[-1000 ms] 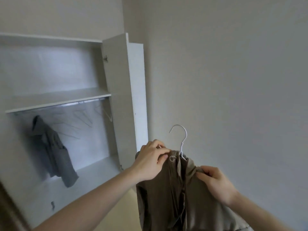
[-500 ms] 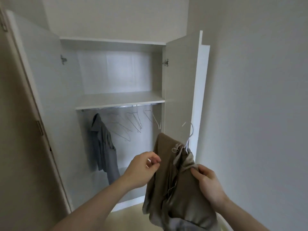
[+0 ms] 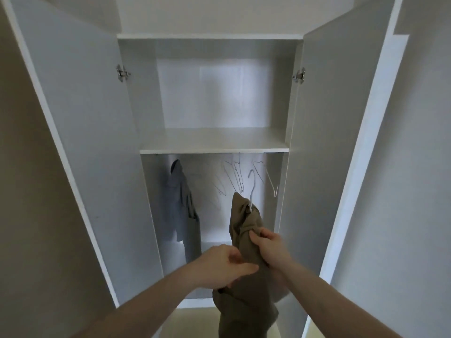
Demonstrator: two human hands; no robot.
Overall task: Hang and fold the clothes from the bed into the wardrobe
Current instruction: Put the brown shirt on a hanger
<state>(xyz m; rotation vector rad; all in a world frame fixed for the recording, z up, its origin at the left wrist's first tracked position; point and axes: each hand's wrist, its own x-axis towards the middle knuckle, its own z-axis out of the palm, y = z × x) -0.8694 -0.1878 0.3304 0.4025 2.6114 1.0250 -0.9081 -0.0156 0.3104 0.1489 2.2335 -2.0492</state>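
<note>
Both hands grip the olive-brown cloth garment (image 3: 246,240) on its white wire hanger (image 3: 252,189) before the open white wardrobe (image 3: 214,140): right hand (image 3: 271,247) should steady the shoulder while left hand (image 3: 224,267) lifts the hook toward twelve o'clock, the rail.

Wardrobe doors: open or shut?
Open. The left door and the right door are both swung outward, exposing the shelf and a grey garment hanging below it.
</note>
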